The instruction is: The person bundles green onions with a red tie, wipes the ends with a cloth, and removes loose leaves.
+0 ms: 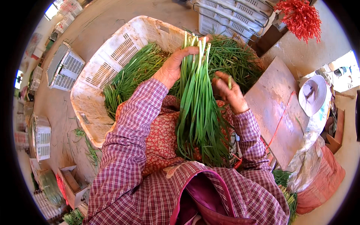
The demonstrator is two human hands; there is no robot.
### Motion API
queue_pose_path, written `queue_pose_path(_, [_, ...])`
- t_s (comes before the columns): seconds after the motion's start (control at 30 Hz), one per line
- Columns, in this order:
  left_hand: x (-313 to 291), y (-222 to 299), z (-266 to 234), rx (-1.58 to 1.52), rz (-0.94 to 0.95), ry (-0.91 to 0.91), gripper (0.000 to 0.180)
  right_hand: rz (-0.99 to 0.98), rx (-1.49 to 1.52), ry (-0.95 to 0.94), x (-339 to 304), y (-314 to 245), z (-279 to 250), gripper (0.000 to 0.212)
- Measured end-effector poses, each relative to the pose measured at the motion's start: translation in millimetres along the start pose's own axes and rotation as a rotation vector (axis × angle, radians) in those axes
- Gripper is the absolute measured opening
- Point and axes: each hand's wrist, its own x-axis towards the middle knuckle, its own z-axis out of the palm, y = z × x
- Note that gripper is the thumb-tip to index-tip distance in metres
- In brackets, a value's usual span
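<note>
A thick bunch of garlic chives (200,101) hangs from my left hand (174,65), which is closed around it just below the pale stalk ends. The green leaves fall over my lap, on a red patterned apron (161,129). Just right of the bunch, apart from its upper part, my right hand (233,94) is slightly blurred. Its fingers are curled, with a short pale-green stalk piece (229,81) showing between them. Beyond my hands, loose chives (137,69) lie in a large white plastic basket (101,77), and a darker heap of chives (234,60) lies to the right.
A flat board (275,108) with a red strand (283,116) on it stands at my right, beside a sun hat (314,95). Red ties (300,18) hang at the upper right, near stacked white crates (230,18). An orange sack (322,180) and a cardboard box (73,185) flank me.
</note>
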Motion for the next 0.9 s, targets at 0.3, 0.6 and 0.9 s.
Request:
queue_pose_path(0.3, [1, -15, 3, 0.222, 0.087, 0.199, 0.037, -0.59, -0.728, 0.4, 10, -44, 58, 0.046])
queue_pose_path(0.6, [1, -1, 16, 0.192, -0.052, 0.052, 0.043, -0.554, -0.476, 0.237, 28, -34, 46, 0.034])
queue_pose_path(0.9, [-1, 0, 7, 0.228, -0.051, 0.208, 0.028, -0.54, -0.604, 0.214, 27, -44, 45, 0.026])
